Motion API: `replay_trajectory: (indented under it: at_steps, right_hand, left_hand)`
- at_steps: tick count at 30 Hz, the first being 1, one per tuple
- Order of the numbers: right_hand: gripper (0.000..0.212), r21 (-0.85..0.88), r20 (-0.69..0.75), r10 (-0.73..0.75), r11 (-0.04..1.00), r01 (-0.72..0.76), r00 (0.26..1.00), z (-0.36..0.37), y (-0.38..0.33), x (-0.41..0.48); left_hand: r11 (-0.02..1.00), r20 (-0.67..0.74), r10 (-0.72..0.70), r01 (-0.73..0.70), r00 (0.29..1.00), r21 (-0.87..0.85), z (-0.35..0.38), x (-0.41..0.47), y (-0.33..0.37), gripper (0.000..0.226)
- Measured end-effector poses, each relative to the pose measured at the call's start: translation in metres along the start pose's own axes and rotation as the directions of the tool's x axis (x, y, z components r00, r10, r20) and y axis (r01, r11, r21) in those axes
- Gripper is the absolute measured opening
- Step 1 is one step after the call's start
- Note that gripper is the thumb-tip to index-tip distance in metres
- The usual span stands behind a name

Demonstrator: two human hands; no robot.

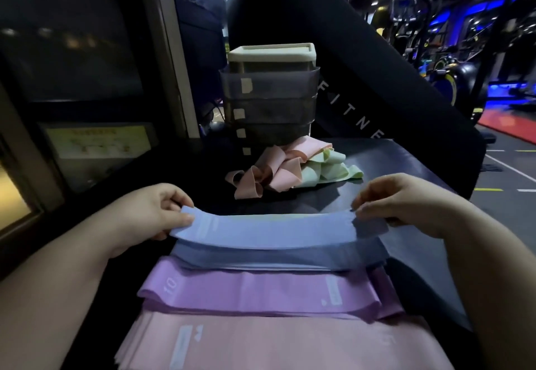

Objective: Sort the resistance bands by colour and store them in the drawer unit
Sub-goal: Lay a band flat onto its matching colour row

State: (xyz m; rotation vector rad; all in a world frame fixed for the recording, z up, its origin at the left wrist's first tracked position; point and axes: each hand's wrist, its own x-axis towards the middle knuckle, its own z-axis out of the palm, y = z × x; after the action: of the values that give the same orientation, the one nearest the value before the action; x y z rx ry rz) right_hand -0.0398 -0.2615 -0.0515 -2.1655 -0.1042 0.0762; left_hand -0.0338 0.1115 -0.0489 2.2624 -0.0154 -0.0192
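So here's our setup. On the left, our left hand [150, 213] is pinching one end of a light blue band [269, 232], thumb on top and fingers curled underneath. The band runs flat across to the right, sagging a bit in the middle, and its other end is pinched by our right hand [406, 204], fingertips clamped on the top edge. So the band hangs between both grips, lifted just above the blue stack [275, 258] right under it.

Nearer to us, touching the front of the blue stack, is the purple stack [261, 291], and closest of all is the pink stack [275, 343], all laid flat on the dark padded surface [420, 172].

Beyond the held band, well clear of both hands, is a messy heap: crumpled pink bands [278, 172] on the left side, pale green bands [330, 166] on the right, tangled where they meet. Just behind the heap stands the drawer unit [269, 108], smoky see-through drawers with a cream top, drawers all pushed in as far as we can tell.
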Motion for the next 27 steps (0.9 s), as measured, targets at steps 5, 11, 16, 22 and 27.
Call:
replay_trajectory:
  at_steps: [5, 11, 16, 22, 27]
  right_hand:
    - [0.019, -0.244, 0.063, -0.014, 0.969, 0.029, 0.998, 0.008, 0.000, 0.002]
    - [0.013, -0.423, 0.019, -0.056, 0.904, 0.059, 0.998, 0.014, 0.000, 0.006]
    - [0.022, -0.564, -0.009, -0.176, 0.813, 0.141, 0.984, 0.017, -0.011, 0.001]
    - [0.036, -0.730, 0.050, -0.063, 0.678, 0.080, 0.997, 0.018, -0.029, -0.018]
    - [0.042, -0.818, 0.130, 0.105, 0.573, 0.047, 0.986, 0.023, -0.039, -0.030]
  left_hand:
    - [1.000, -0.032, 0.015, -0.015, 0.999, 0.002, 0.008, 0.001, -0.017, 0.014]
    - [0.998, -0.091, 0.056, -0.052, 0.994, 0.046, 0.011, 0.001, -0.026, 0.016]
    - [0.995, -0.180, 0.091, -0.083, 0.979, 0.052, 0.013, -0.004, -0.031, 0.019]
    - [0.987, -0.163, -0.006, -0.020, 0.987, -0.159, 0.016, -0.015, -0.039, 0.016]
    - [0.964, -0.121, -0.078, 0.044, 0.990, -0.262, 0.022, -0.022, -0.046, 0.021]
